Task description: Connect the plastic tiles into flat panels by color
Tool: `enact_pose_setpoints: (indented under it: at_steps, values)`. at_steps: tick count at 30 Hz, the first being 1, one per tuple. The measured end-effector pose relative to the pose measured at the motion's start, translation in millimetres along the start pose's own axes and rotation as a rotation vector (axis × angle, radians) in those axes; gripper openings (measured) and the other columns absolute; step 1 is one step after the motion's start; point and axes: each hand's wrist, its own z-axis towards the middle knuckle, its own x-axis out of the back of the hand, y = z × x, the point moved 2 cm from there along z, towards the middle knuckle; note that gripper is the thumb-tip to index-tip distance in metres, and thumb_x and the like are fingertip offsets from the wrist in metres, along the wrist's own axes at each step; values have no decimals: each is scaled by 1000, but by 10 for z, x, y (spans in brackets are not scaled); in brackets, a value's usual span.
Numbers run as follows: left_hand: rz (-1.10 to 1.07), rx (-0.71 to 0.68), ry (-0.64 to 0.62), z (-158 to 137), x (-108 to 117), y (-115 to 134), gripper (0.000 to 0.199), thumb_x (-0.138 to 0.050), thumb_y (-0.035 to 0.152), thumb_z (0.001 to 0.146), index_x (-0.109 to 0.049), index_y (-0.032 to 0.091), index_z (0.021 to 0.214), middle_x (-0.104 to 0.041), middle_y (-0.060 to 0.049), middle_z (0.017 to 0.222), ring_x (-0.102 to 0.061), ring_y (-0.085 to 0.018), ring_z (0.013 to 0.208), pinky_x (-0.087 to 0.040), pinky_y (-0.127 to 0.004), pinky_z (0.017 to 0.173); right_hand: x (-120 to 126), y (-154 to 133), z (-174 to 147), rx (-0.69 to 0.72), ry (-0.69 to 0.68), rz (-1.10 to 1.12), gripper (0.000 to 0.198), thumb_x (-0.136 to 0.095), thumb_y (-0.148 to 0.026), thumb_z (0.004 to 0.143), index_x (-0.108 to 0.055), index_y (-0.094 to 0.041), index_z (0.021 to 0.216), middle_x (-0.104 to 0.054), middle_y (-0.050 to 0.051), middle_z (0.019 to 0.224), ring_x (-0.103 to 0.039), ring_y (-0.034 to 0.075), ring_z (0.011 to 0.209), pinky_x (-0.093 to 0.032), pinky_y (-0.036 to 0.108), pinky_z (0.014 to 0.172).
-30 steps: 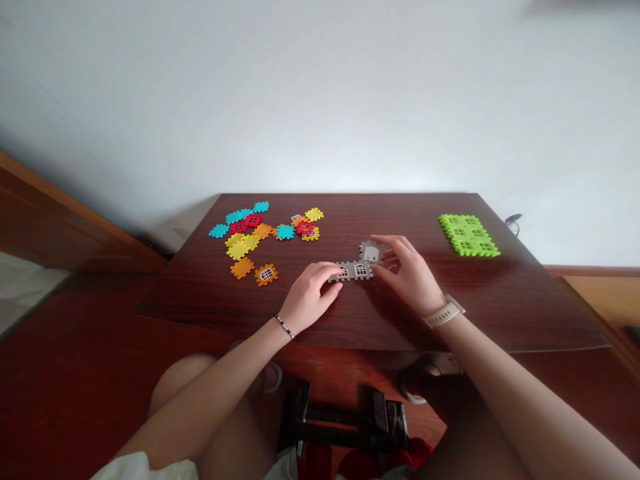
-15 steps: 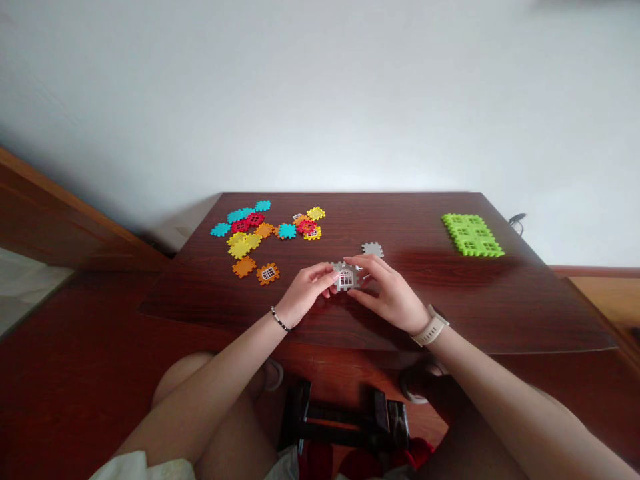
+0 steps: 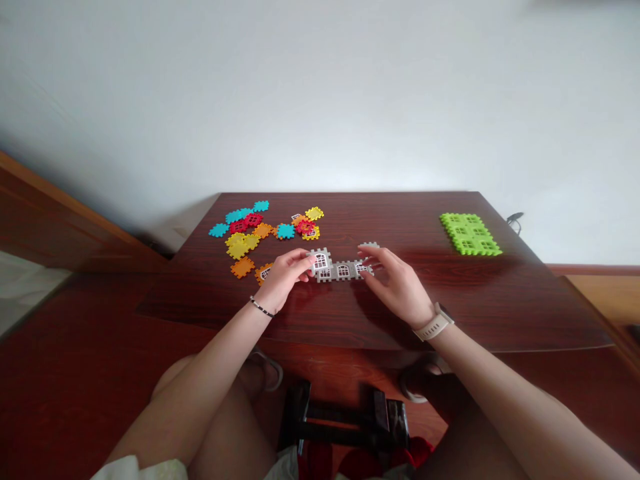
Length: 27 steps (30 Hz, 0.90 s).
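Thumb against fingers, the left hand (image 3: 281, 277) grips a gray window tile (image 3: 321, 259) by its left edge, presumably to keep its window and other toothed edges uncovered. The tile is raised and tilted over the left end of a gray tile row (image 3: 343, 271); whether they touch is unclear. At the row's other end, the right hand (image 3: 397, 277) has thumb and fingers parted and curved, perhaps to steady it, though contact cannot be confirmed. Its index finger partly covers a gray tile behind (image 3: 371, 245). Both forearms reach forward and slant inward, a beaded bracelet (image 3: 263, 307) on the left wrist, a pale-strapped watch (image 3: 434, 324) on the right. Farther out on the dark wooden table (image 3: 480, 300), colorful loose tiles (image 3: 241, 249) spread leftward and a green panel (image 3: 470, 234) lies at right.
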Motion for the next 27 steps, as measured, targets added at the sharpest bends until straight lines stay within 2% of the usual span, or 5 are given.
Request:
enact_pose_setpoints:
  at_steps: [6,13,17,22,27]
  values:
    - [12,9,12,16,36,21,34,-82,49,81,-70,18,90,-67,-2,84,-63,-14,74,-48,-23,62,-3,37,-4,-34,-18,-24,33,-61,-25,101,-66,-29,134,-77,7,121,-76,26,104,-63,43,95]
    - [85,-2,5,31,32,-16,31,-77,47,83,-70,18,92,-70,-4,89,-63,-13,74,-50,-22,62,-12,34,-7,-51,-24,-33,29,-62,-24,101,-69,-28,129,-77,6,117,-77,25,103,-62,42,93]
    - [133,-23,-45,23,-5,-37,29,-74,47,87,-71,18,92,-68,-3,86,-63,-14,75,-51,-23,63,-20,44,-5,-58,-42,-18,33,-62,-23,101,-68,-27,133,-77,7,120,-76,25,104,-62,41,93]
    - [222,-82,-137,-19,-74,-52,28,-71,47,93,-69,19,94,-67,-1,82,-64,-16,77,-53,-26,67,-59,3,-24,0,-115,0,40,-63,-22,101,-63,-29,141,-75,7,129,-76,24,108,-62,42,99]
    - [340,-137,-204,-40,-108,-110,30,-70,45,96,-69,19,112,-74,-3,89,-67,-17,77,-54,-29,72,-91,-59,-40,36,-164,-25,42,-64,-22,101,-62,-30,142,-75,6,132,-75,26,117,-61,44,103]
